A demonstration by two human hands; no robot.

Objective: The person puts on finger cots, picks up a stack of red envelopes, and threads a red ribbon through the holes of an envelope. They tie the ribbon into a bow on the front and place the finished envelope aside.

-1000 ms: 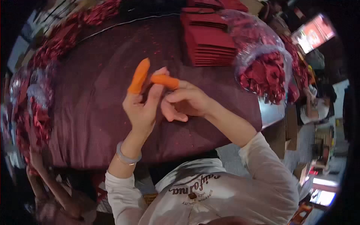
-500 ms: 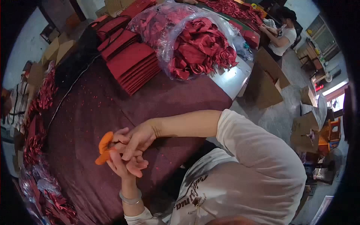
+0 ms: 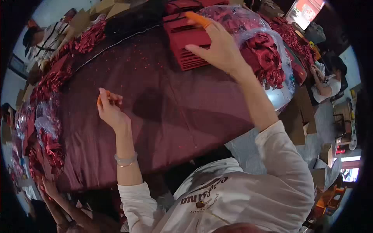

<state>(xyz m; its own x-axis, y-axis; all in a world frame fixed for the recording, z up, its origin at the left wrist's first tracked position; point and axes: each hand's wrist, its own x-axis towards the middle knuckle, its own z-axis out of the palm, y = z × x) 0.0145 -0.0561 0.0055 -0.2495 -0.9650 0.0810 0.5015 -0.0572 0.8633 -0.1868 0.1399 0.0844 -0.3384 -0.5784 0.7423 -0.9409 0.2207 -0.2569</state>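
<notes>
My right hand [image 3: 225,48] is raised over the stack of red paper bags [image 3: 190,42], thumb and fingers spread. An orange finger cover [image 3: 198,18] sits on its index finger. Black cord handles show on the bags, and their folded edges face me. Lower on the left, my left hand [image 3: 110,110] hovers over the dark red cloth [image 3: 155,128], fingers loosely bent and apart. Orange covering [image 3: 112,96] shows at its fingers too, and a bracelet [image 3: 126,159] rings its wrist.
A clear plastic bag [image 3: 285,58] full of crumpled red material lies right of the stack. More red shredded bundles [image 3: 50,83] line the left edge. Red specks dot the cloth. Cardboard boxes [image 3: 299,112] stand at the right. Other people [image 3: 328,83] sit around the table.
My hands have come apart. The right has moved up and right to the bag stack; the left has risen slightly. The view has turned, so the stack sits further right.
</notes>
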